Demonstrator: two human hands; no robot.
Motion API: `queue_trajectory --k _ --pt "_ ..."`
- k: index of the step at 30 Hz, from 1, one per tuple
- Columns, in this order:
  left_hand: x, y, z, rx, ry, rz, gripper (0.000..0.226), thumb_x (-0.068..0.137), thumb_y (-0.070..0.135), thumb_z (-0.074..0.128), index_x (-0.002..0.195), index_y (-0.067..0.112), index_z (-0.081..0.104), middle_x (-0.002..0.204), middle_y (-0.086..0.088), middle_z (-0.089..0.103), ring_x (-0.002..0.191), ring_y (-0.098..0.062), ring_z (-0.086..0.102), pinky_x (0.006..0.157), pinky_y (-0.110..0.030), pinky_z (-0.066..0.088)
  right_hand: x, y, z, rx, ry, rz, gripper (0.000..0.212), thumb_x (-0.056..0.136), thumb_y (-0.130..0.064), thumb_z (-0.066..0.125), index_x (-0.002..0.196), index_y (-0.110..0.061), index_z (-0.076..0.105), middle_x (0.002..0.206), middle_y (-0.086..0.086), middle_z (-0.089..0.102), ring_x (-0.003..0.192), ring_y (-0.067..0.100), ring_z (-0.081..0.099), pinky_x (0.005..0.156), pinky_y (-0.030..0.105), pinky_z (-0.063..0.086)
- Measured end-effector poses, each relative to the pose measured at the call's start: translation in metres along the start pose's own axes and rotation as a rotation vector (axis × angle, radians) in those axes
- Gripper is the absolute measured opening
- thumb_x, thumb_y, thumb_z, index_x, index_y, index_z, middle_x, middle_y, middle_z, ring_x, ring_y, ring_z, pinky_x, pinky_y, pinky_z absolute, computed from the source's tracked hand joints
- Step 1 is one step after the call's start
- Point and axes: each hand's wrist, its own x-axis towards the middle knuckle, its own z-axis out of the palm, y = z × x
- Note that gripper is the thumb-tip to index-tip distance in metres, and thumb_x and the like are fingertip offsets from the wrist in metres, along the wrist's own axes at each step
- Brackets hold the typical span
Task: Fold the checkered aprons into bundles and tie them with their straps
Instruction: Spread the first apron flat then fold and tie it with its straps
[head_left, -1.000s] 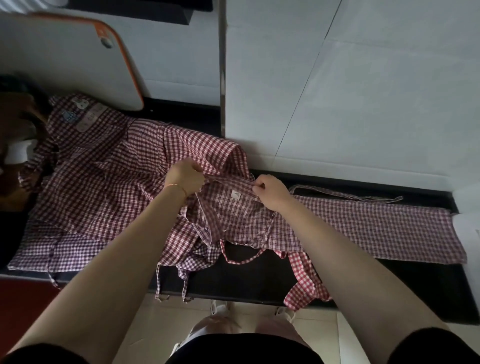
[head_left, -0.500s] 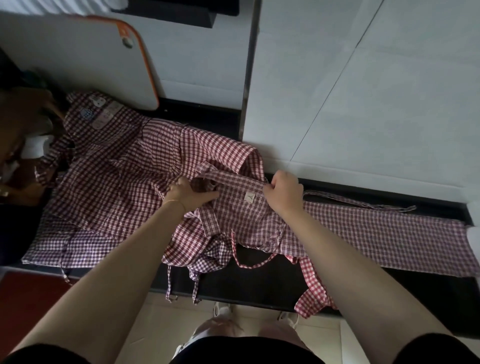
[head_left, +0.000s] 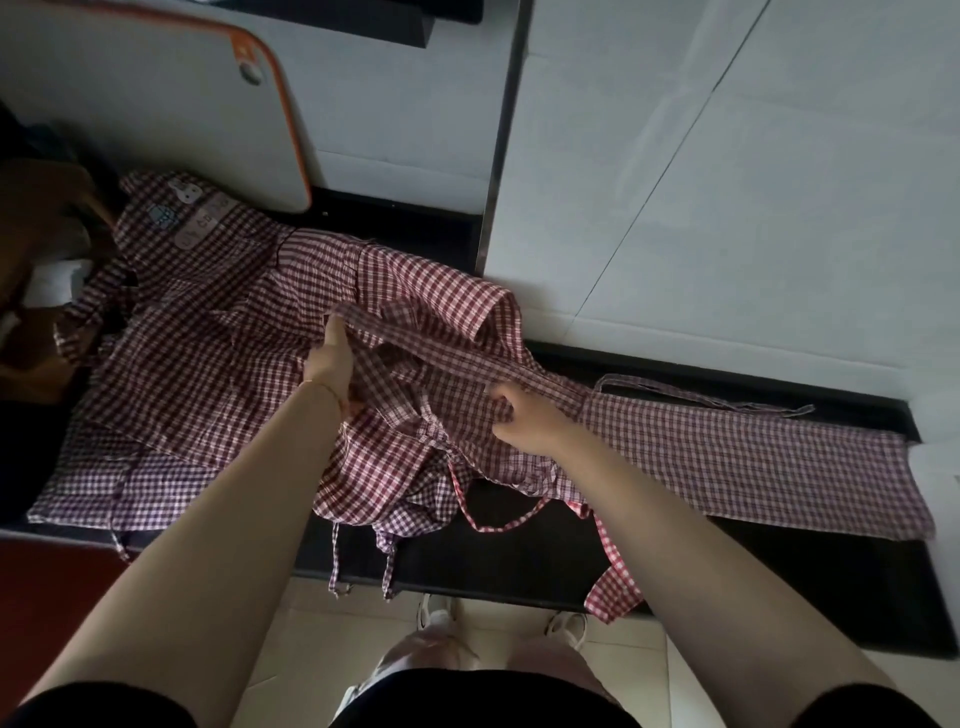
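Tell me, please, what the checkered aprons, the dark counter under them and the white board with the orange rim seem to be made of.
Checkered aprons: thin woven cloth, probably cotton or a blend; they wrinkle, drape and fold softly, matte.
Dark counter: looks like black stone or laminate; flat, hard edge, slight sheen. I cannot tell which.
White board with the orange rim: likely plastic; smooth even surface, rounded moulded corner with a hanging hole.

Two bare forearms, uncovered from wrist to above the elbow. Black short sleeves (head_left: 98, 701) at near left and near right (head_left: 883, 704). Thin bracelet (head_left: 324, 385) round the left wrist. Black top (head_left: 467, 696) across the near edge. Pale pink trousers (head_left: 415, 654) below it, blurred. White shoes (head_left: 435, 613) on pale floor tiles, one at left, one (head_left: 569, 626) at right.
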Motion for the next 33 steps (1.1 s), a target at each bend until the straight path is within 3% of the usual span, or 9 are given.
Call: queue_trajectory --k 4,7,9,13,19,22,25,29,33 --pt "-0.005 -0.002 0.004 0.002 -0.184 -0.077 0.102 0.061 0.096 0.043 0.122 0.015 0.058 0.117 -0.011 0.069 0.108 -0.036 0.066 0.090 -0.052 0.054 -0.003 0.000 0.002 -0.010 0.012 0.008 0.063 0.096 -0.018 0.053 0.152 -0.034 0.029 0.133 0.005 0.050 0.062 0.009 0.056 0.045 0.021 0.039" --pt "-0.010 -0.003 -0.001 -0.144 0.009 0.038 0.070 0.065 0.060 0.076 0.115 0.011 0.066 0.109 -0.013 0.072 0.091 -0.027 0.070 0.077 -0.041 0.060 -0.002 -0.002 0.001 0.003 -0.008 0.022 0.062 0.097 -0.019 0.052 0.152 -0.032 0.028 0.119 0.004 0.056 0.060 0.010 0.054 0.045 0.022 0.038" --pt "-0.017 0.003 -0.002 -0.275 0.179 0.170 0.032 0.084 0.023 0.069 0.112 0.009 0.069 0.098 -0.010 0.070 0.069 -0.015 0.061 0.053 -0.025 0.050 -0.004 -0.004 -0.001 0.007 -0.021 0.031 0.062 0.097 -0.018 0.052 0.152 -0.033 0.028 0.114 0.002 0.055 0.057 0.009 0.052 0.044 0.022 0.037" --pt "-0.035 0.015 0.008 -0.389 0.313 0.367 0.037 0.088 0.009 0.055 0.124 0.002 0.059 0.092 -0.002 0.058 0.059 -0.007 0.048 0.042 -0.016 0.040 -0.005 -0.004 -0.003 0.015 -0.022 0.033 0.058 0.097 -0.018 0.051 0.150 -0.031 0.032 0.115 -0.005 0.054 0.055 0.009 0.051 0.045 0.024 0.038" --pt "-0.067 0.015 0.034 0.252 -0.196 0.518 0.036 0.081 0.003 0.074 0.108 0.026 0.063 0.105 -0.008 0.069 0.081 -0.020 0.070 0.067 -0.030 0.060 -0.005 -0.007 -0.017 0.439 0.190 0.084 0.025 0.102 -0.025 0.051 0.112 -0.009 0.068 0.100 0.011 0.071 0.080 0.021 0.069 0.077 0.038 0.058" --pt "-0.092 0.003 0.056 0.589 -0.424 0.723 0.034 0.081 0.006 0.075 0.108 0.024 0.066 0.097 -0.002 0.068 0.082 -0.015 0.068 0.065 -0.020 0.054 -0.015 -0.012 -0.030 0.921 -0.034 0.115 0.052 0.099 -0.051 0.050 0.121 -0.005 0.062 0.104 0.018 0.072 0.092 0.030 0.072 0.082 0.042 0.059" --pt "-0.114 -0.013 0.079 0.704 -0.799 0.595 0.020 0.088 0.007 0.068 0.107 0.013 0.070 0.100 -0.004 0.074 0.092 -0.015 0.071 0.085 -0.026 0.057 -0.019 -0.003 -0.035 1.058 -0.206 0.100 0.071 0.079 -0.063 0.063 0.128 -0.011 0.060 0.119 0.017 0.069 0.107 0.035 0.069 0.087 0.046 0.059" --pt "-0.116 -0.015 0.086 0.456 -0.727 0.473 0.026 0.094 -0.001 0.052 0.111 0.011 0.068 0.097 -0.011 0.075 0.093 -0.027 0.072 0.089 -0.039 0.058 -0.021 0.029 -0.044 1.007 -0.300 0.063 0.056 0.082 -0.036 0.076 0.128 -0.007 0.062 0.118 0.012 0.067 0.100 0.025 0.065 0.078 0.035 0.057" --pt "-0.110 -0.013 0.087 0.146 -0.446 0.472 0.028 0.094 -0.006 0.046 0.104 0.012 0.064 0.082 -0.013 0.072 0.072 -0.029 0.069 0.073 -0.041 0.060 -0.022 0.045 -0.045 0.948 -0.259 0.187 0.027 0.086 -0.004 0.070 0.112 0.002 0.064 0.125 0.021 0.066 0.109 0.031 0.064 0.106 0.048 0.045"
